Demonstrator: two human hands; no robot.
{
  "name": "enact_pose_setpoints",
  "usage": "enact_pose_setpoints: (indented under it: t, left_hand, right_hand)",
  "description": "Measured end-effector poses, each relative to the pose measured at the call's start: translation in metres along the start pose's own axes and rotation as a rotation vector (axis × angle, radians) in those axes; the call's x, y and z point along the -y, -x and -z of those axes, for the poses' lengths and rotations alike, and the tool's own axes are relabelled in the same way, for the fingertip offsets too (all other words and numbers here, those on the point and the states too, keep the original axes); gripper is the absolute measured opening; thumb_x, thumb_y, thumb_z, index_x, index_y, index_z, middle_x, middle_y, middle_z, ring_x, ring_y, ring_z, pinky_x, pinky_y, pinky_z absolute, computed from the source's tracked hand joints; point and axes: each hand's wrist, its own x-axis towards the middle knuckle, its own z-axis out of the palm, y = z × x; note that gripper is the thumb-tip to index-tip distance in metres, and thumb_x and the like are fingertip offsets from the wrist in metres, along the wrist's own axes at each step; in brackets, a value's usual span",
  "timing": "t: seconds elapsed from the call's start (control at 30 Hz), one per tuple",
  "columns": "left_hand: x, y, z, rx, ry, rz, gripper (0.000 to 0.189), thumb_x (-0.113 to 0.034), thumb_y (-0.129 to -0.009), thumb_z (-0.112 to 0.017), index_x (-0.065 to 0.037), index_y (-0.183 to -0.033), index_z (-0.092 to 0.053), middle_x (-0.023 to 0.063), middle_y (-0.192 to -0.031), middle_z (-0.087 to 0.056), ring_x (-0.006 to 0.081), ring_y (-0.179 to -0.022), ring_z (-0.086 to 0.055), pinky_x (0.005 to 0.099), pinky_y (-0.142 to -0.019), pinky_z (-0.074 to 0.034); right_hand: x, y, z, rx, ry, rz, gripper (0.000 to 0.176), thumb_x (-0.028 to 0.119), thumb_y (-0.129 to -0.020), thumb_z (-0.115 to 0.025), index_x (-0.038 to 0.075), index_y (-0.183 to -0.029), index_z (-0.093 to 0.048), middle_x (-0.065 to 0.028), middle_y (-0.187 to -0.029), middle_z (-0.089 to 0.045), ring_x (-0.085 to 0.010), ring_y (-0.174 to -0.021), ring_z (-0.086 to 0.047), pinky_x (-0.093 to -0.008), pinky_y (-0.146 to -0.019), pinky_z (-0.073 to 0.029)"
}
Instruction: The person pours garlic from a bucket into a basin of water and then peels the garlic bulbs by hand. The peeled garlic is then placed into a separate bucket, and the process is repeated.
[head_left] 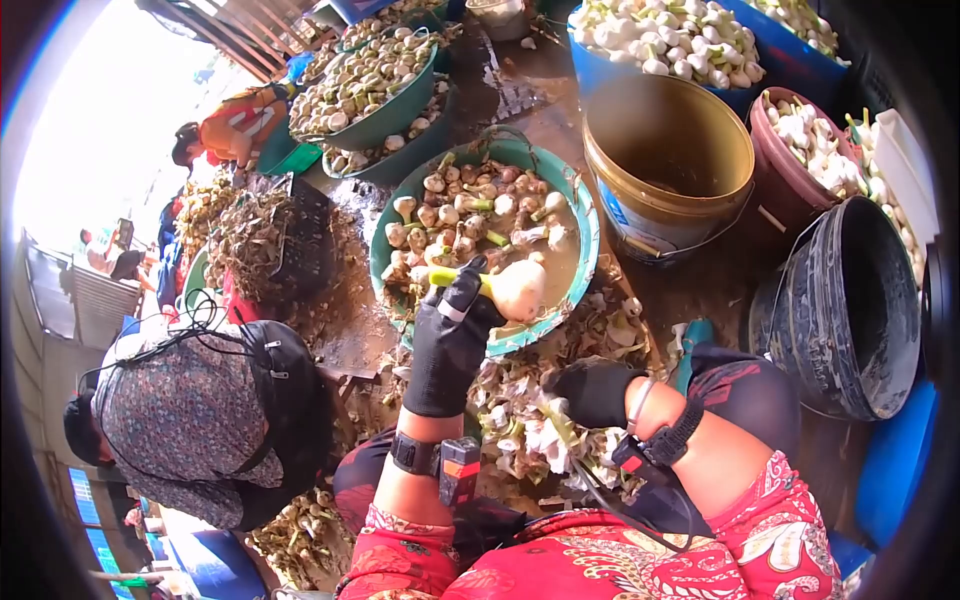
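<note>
pinching the green stalk of a garlic bulb (519,291) in the gloved grip of our left hand (453,335), we hold it over the near side of a round green basin (523,343). the bulb is tilted, its stalk pointing left and its pale round end to the right. smaller bulbs (465,215) sit heaped in the basin, with murky liquid showing along the right side. our right hand (588,393), also in a black glove, is lower and to the right, just beside the pale bulbs and dry skins (525,425) piled below the basin; its fingertips are hidden, so we cannot tell whether its grip is spread or pressed together. right of the basin stand a gold-coloured bucket (685,196), a pink tub (772,178) with white bulbs in it, and a dirty black bucket (808,310), which leans. a blue tub (590,68) heaped with white bulbs is behind the gold-coloured one. at upper left is a green tub (400,118) full of bulbs, and on our left a person in a flowered shirt (185,420) bends beside a black backpack (285,365).
</note>
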Motion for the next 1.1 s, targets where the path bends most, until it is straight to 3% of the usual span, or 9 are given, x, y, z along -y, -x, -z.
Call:
enact_pose_setpoints:
  t: [0.07, 0.13, 0.23, 0.3, 0.4, 0.77, 0.97, 1.03, 1.1]
  left_hand:
    - [0.012, 0.001, 0.005, -0.002, -0.083, -0.084, 0.03, -0.01, -0.091, -0.053, 0.004, -0.117, -0.055, 0.0072, -0.087, -0.062, 0.0132, -0.073, -0.06, 0.0262, -0.07, -0.048]
    - [0.007, 0.007, 0.0, 0.004, -0.085, -0.049, 0.031, -0.01, -0.09, -0.054, 0.004, -0.118, -0.054, 0.008, -0.088, -0.063, 0.0134, -0.073, -0.06, 0.0266, -0.07, -0.049]
    - [0.001, 0.009, -0.007, 0.019, 0.132, 0.082, 0.028, -0.011, -0.089, -0.056, 0.004, -0.113, -0.056, 0.0089, -0.088, -0.064, 0.0142, -0.073, -0.061, 0.0277, -0.07, -0.05]
    - [0.002, 0.01, -0.008, 0.05, 0.056, 0.102, 0.023, -0.014, -0.09, -0.056, 0.003, -0.105, -0.058, 0.0083, -0.086, -0.064, 0.0149, -0.073, -0.061, 0.0287, -0.07, -0.05]
    - [0.004, 0.013, -0.02, 0.056, 0.054, 0.126, 0.021, -0.016, -0.089, -0.057, 0.002, -0.1, -0.059, 0.0074, -0.084, -0.064, 0.015, -0.073, -0.062, 0.0289, -0.072, -0.051]
    - [0.006, 0.012, -0.019, 0.071, -0.047, 0.17, 0.028, -0.005, -0.084, -0.057, 0.007, -0.111, -0.056, 0.01, -0.094, -0.063, 0.0172, -0.081, -0.062, 0.0305, -0.074, -0.053]
    - [0.008, 0.005, -0.007, 0.08, -0.242, 0.072, 0.019, -0.001, -0.081, -0.059, 0.003, -0.1, -0.063, 0.008, -0.087, -0.066, 0.0148, -0.077, -0.064, 0.0277, -0.071, -0.052]
    - [0.002, 0.0, -0.009, 0.252, -0.753, -0.323, 0.021, -0.003, -0.081, -0.061, 0.001, -0.102, -0.064, 0.0049, -0.089, -0.066, 0.0106, -0.077, -0.062, 0.0253, -0.071, -0.05]
    - [0.006, -0.001, -0.01, 0.344, -0.453, -0.136, 0.03, -0.006, -0.084, -0.061, 0.0, -0.113, -0.061, 0.0036, -0.096, -0.066, 0.0081, -0.082, -0.059, 0.025, -0.074, -0.049]
  right_hand:
    - [0.003, 0.005, 0.023, 0.158, -0.024, -0.203, 0.041, 0.012, -0.077, -0.047, 0.004, -0.117, -0.054, -0.0228, -0.104, -0.061, -0.0362, -0.096, -0.06, -0.0424, -0.084, -0.048]
    - [-0.022, -0.004, 0.014, -0.352, -0.178, -0.177, 0.032, 0.02, -0.078, -0.052, 0.004, -0.103, -0.062, -0.0235, -0.098, -0.063, -0.036, -0.094, -0.061, -0.0453, -0.082, -0.048]
    - [-0.009, 0.0, 0.044, -0.466, -0.68, -0.3, 0.036, 0.021, -0.074, -0.067, 0.005, -0.106, -0.061, -0.018, -0.096, -0.065, -0.0219, -0.09, -0.064, -0.0342, -0.08, -0.05]
    - [-0.002, -0.006, 0.037, -0.672, -1.323, 0.093, 0.056, 0.011, -0.07, -0.074, 0.006, -0.122, -0.054, -0.0119, -0.107, -0.063, -0.014, -0.097, -0.06, -0.0292, -0.085, -0.048]
    - [-0.003, -0.006, 0.036, -0.64, -1.089, 0.209, 0.07, -0.005, -0.072, -0.069, 0.003, -0.135, -0.039, -0.0066, -0.126, -0.05, -0.0139, -0.11, -0.051, -0.0291, -0.095, -0.044]
    - [-0.004, -0.008, 0.033, -0.729, -1.267, 0.171, 0.067, 0.004, -0.071, -0.074, 0.004, -0.132, -0.045, -0.0066, -0.11, -0.06, -0.01, -0.098, -0.055, -0.0249, -0.087, -0.047]
    - [-0.007, 0.002, 0.043, -0.119, -1.96, 0.05, 0.034, 0.034, -0.09, -0.053, 0.003, -0.102, -0.059, -0.0075, -0.088, -0.063, -0.0182, -0.079, -0.063, -0.0339, -0.067, -0.054]
    - [-0.008, 0.006, 0.042, 0.177, -1.999, 0.026, 0.034, 0.034, -0.089, -0.054, 0.002, -0.099, -0.059, -0.0096, -0.085, -0.064, -0.0203, -0.074, -0.063, -0.0341, -0.062, -0.053]
    - [-0.001, 0.008, 0.035, 0.21, -1.945, 0.13, 0.034, 0.034, -0.086, -0.058, 0.002, -0.098, -0.059, -0.009, -0.082, -0.063, -0.0191, -0.068, -0.062, -0.0311, -0.055, -0.05]
